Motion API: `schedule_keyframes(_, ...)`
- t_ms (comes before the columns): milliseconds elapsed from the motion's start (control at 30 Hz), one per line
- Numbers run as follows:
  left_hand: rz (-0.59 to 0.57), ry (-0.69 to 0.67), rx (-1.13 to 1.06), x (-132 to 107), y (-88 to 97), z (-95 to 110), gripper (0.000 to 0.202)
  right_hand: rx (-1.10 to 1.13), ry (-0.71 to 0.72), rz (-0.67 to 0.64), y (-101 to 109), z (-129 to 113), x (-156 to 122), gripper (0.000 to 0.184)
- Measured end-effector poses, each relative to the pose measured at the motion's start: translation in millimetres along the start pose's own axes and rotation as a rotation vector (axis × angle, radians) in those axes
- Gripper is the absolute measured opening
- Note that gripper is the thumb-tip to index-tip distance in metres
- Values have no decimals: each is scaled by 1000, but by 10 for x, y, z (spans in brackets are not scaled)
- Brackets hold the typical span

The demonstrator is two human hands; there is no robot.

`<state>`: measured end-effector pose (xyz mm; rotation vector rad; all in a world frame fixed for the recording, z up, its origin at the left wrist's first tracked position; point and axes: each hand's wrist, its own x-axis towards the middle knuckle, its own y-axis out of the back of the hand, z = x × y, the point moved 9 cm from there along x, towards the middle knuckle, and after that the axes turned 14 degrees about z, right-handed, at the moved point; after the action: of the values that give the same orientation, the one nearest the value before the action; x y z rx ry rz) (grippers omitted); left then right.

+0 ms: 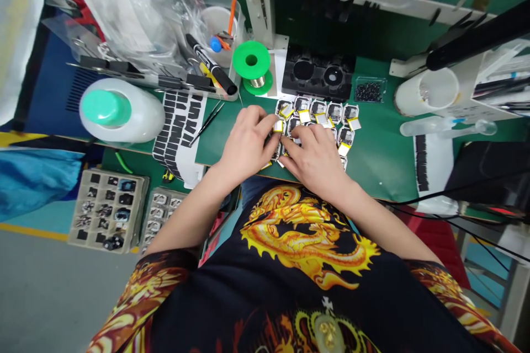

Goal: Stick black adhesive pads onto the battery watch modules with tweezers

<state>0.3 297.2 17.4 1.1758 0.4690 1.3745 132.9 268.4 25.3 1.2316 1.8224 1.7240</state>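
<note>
Several small square electronic modules (327, 113) with yellow-and-white tabs lie in rows on a green work mat (376, 160). My left hand (246, 140) and my right hand (312, 157) both curve over the middle of these rows, fingertips close together. A yellow tab (278, 127) shows right by my left fingertips. My right fingers rest on or just above the modules, and they hide several of them. Whether either hand pinches a piece is hidden. Left of my hands, fine black tweezers (207, 124) lie on a white sheet of black strips (178, 132).
Behind the modules stand a black moulded holder (318, 74), a green solder spool (252, 66) and a small box of black parts (368, 90). A large white bottle with a green cap (120, 111) stands at left. Compartment trays (107, 210) sit lower left, beyond the mat's edge.
</note>
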Motion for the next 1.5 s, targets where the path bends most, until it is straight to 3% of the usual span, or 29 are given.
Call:
schedule_keyframes(267,-11,105,-119,77,-82,-115,23,-14,6,-9,-23,0,-9,45)
schedule_keyframes(433,-40,81,-123,121,-96,-80,23,-5,-3,-16,-10,-17,-6,46)
schedule_keyframes(633,-8,73,-167,151,-55,-40,8,-13,-21,-3,8,-36,4,42)
schedule_keyframes(900,16,-68,-119,-105,15,110,18,35,7,72,77,-29,-30,30)
schedule_keyframes(1033,-8,-132,-98,-223,27,161,22,37,-4,160,153,27,-23,38)
schedule_keyframes(1200,-28,-124,-105,-292,69,154,23,20,55,117,73,-18,1,37)
schedule_keyframes(1333,89,-58,-46,-278,270,-46,23,9,65,130,64,-14,2,37)
schedule_keyframes(1433,220,85,136,-263,514,-394,23,5,65,138,81,6,10,39)
schedule_keyframes(1500,243,174,262,-275,622,-616,25,-4,83,140,86,-2,21,41)
